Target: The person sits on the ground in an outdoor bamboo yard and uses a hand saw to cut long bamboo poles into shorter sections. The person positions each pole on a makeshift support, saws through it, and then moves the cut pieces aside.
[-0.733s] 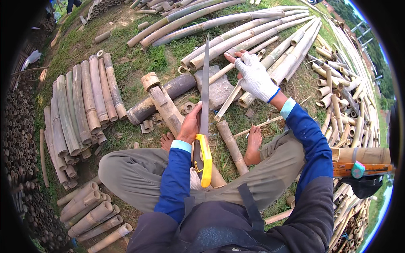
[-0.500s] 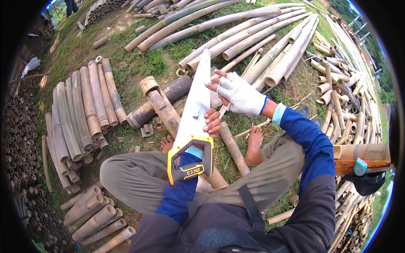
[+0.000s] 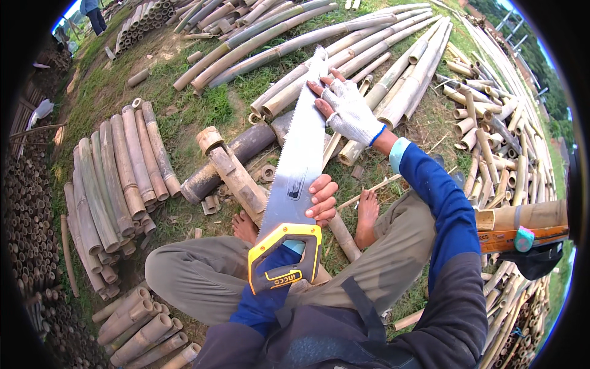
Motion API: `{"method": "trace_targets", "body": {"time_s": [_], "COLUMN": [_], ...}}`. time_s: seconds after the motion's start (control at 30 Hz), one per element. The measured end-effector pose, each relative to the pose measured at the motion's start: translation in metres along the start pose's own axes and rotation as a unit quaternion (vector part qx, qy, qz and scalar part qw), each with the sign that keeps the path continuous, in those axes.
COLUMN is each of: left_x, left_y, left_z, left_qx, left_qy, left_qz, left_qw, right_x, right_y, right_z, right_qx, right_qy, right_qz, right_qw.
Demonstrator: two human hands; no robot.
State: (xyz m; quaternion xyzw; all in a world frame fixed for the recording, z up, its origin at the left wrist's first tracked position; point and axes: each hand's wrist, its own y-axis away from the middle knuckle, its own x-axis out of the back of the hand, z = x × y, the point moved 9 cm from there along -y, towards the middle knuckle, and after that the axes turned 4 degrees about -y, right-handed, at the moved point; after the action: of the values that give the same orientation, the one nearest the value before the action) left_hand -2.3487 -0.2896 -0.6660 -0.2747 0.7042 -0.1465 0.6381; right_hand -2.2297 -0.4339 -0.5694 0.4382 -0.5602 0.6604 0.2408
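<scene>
A hand saw with a broad silver blade (image 3: 301, 154) and a yellow-and-black handle (image 3: 258, 270) is held upright in front of me, its toothed edge facing left. My left hand (image 3: 322, 198) grips the blade from behind, bare fingers curled over its smooth right edge above the handle. The handle itself is ungripped. My right hand (image 3: 353, 111) wears a white fingerless-tipped knit glove with bare fingertips. Its fingers are stretched out, some of them lying at the blade's right edge near the tip.
A short bamboo stand (image 3: 236, 178) with a dark bamboo log (image 3: 206, 175) lies in front of my feet. Cut bamboo (image 3: 129, 160) is stacked at left. Long poles (image 3: 369, 37) lie ahead, with a heap of pieces (image 3: 491, 135) at right. Another orange tool (image 3: 522, 237) hangs at right.
The saw has tilted, its tip moving right and farther away and its handle lower. My right hand has moved slightly right, and its fingertips now meet the blade near the tip.
</scene>
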Motion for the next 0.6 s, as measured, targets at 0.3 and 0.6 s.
{"method": "trace_targets", "body": {"time_s": [0.3, 0.6], "left_x": [-0.019, -0.016], "left_y": [-0.006, -0.003], "left_z": [0.011, 0.015], "left_qx": [-0.016, -0.048], "left_qy": [-0.005, -0.013], "left_qz": [-0.029, -0.005], "left_qw": [0.999, 0.999], "right_x": [0.027, 0.027], "right_y": [0.026, 0.034], "right_z": [-0.131, -0.142], "right_qx": [0.208, 0.195], "right_qy": [-0.19, -0.194], "right_qz": [-0.143, -0.164], "right_qw": [0.949, 0.947]}}
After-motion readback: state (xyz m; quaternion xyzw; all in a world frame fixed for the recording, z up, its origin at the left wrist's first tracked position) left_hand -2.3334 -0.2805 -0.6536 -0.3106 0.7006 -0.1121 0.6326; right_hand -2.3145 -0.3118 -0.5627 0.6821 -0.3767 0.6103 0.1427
